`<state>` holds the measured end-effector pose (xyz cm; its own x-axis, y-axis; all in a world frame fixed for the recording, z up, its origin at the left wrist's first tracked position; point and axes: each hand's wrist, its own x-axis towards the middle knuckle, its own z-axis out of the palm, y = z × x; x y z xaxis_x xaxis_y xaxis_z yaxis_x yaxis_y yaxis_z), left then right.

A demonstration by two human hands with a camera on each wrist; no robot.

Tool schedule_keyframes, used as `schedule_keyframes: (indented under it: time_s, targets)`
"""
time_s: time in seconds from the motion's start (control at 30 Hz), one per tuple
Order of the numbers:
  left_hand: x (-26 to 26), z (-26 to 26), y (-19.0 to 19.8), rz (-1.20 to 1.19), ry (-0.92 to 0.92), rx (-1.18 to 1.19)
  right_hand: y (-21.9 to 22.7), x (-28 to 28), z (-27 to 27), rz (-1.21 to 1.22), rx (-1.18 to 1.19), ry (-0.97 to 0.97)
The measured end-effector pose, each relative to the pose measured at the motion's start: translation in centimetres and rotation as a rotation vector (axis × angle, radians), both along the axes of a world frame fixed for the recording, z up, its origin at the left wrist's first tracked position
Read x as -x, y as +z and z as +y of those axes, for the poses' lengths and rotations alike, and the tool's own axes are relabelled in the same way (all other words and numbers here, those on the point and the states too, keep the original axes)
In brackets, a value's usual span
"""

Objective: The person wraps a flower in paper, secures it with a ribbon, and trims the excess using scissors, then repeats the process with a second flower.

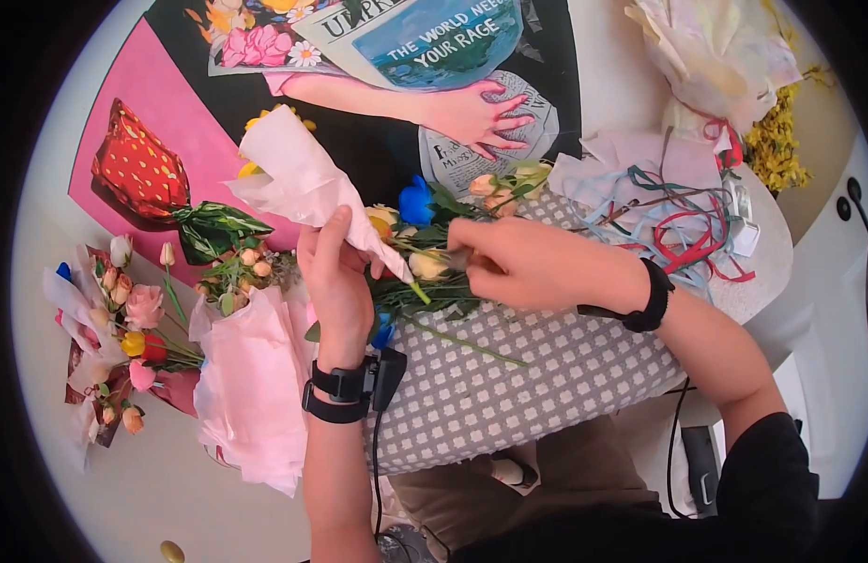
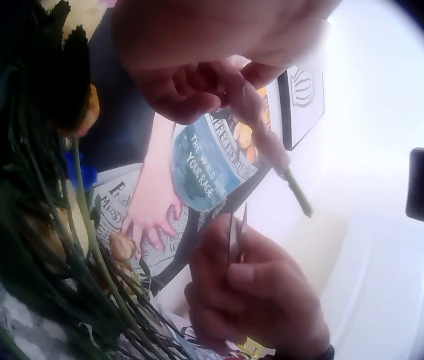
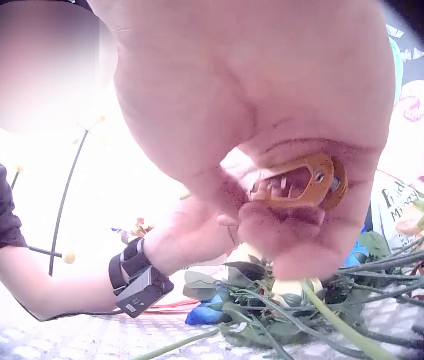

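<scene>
My left hand (image 1: 338,300) grips a cone of pale pink paper (image 1: 298,164), its wide end up and left; a short green stem (image 1: 420,293) sticks out of the narrow end. In the left wrist view the wrapped stem (image 2: 297,193) points down and right from the left hand (image 2: 212,45). Small metal blades (image 2: 234,236) rise from the right hand (image 2: 261,296), tips just below that stem and apart from it. The right wrist view has the tool's orange handle (image 3: 298,184) within the curled fingers of the right hand (image 3: 272,97).
Loose flowers with a blue bloom (image 1: 416,201) lie across the grey checked cloth (image 1: 509,394). Pink paper sheets (image 1: 256,385) and a bouquet (image 1: 138,328) are at left. Tangled ribbons (image 1: 687,230) and a wrapped bundle (image 1: 715,56) are at right; a painted board (image 1: 359,141) stands behind.
</scene>
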<state>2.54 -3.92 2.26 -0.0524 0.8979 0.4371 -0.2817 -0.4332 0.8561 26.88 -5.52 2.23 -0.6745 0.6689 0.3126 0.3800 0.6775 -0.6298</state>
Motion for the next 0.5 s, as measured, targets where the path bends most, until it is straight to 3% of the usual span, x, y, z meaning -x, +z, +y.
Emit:
schedule_keyframes:
  time_s: [0.07,0.13,0.17,0.23,0.37,0.5]
  targets:
    - [-0.4,-0.1,0.1,-0.061,0.036,-0.006,-0.8,0.6,0.6,0.091,-0.022,-0.073]
    - [-0.2,0.3,-0.1,-0.037,0.035,-0.008,-1.6,1.2,1.2,0.447,-0.01,-0.184]
    - [-0.2,0.3,-0.2,-0.015,0.033,-0.006,-1.2,1.3,1.0,0.447,-0.011,-0.184]
    - [-0.6,0.1,-0.2,0.022,0.056,0.005,0.2,1.0,0.5,0.433,0.216,-0.2]
    - [-2.6,-1.1,0.8,0.096,0.054,-0.011,0.3,1.3,-0.2,0.369,0.287,-0.129]
    - [-2.5,-1.0,0.1,0.049,-0.042,-0.07,-0.5,1.6,0.1,0.469,0.333,-0.059]
